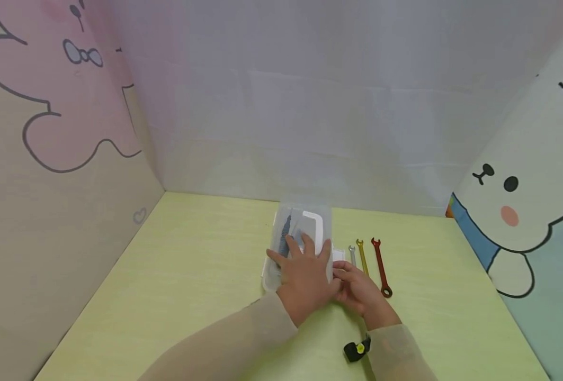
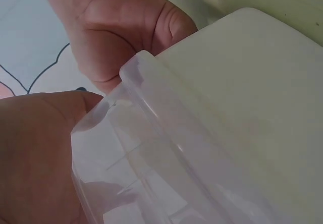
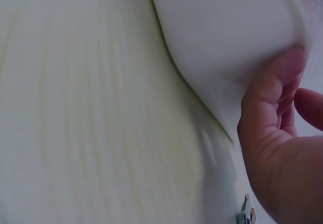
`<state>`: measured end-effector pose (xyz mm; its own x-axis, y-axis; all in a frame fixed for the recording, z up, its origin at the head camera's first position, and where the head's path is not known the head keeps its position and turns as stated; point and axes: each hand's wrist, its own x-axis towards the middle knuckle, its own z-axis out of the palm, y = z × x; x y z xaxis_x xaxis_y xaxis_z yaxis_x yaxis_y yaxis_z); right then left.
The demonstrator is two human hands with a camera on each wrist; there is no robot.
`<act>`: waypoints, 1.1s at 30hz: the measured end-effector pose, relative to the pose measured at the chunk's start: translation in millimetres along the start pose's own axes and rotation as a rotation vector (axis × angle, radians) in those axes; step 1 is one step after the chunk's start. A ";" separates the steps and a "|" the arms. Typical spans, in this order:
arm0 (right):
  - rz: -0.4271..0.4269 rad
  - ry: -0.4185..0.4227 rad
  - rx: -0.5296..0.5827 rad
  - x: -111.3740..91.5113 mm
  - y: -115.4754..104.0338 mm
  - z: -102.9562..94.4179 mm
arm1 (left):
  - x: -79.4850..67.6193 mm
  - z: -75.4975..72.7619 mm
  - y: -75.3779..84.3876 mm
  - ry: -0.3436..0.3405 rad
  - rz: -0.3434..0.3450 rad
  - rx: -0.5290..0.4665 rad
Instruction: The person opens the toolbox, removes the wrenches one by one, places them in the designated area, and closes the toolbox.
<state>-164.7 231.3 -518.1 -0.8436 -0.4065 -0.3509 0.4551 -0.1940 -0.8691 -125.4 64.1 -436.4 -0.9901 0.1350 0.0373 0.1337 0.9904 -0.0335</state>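
A translucent plastic box (image 1: pixel 273 275) with a white handle (image 1: pixel 318 226) lies toward the back of the table, and a blue-grey shape (image 1: pixel 286 227) shows through it. My left hand (image 1: pixel 305 278) rests on top of the box with its fingers spread. At the box's near right corner, my right hand (image 1: pixel 359 291) grips the edge with bent fingers. In the left wrist view the right hand (image 2: pixel 133 30) meets the corner of the clear plastic (image 2: pixel 151 118). In the right wrist view its fingertips (image 3: pixel 290 65) press the side of a pale panel (image 3: pixel 227 32).
Silver (image 1: pixel 352 254), yellow (image 1: pixel 363 256) and red (image 1: pixel 380 264) wrenches lie right of the box, the silver and yellow ones partly hidden by the right hand. A white piece (image 1: pixel 338 256) sits beside the box. A small black and yellow object (image 1: pixel 356 349) lies by the right sleeve.
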 end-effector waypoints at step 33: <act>0.038 -0.008 0.102 -4.6 -3.1 2.8 | -0.2 -18.5 -14.2 -0.018 -0.023 -0.060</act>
<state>-161.4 231.2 -512.8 -0.8231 -0.4224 -0.3797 0.5136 -0.2681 -0.8151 -126.3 50.5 -417.5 -0.9935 0.1120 0.0195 0.1125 0.9933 0.0270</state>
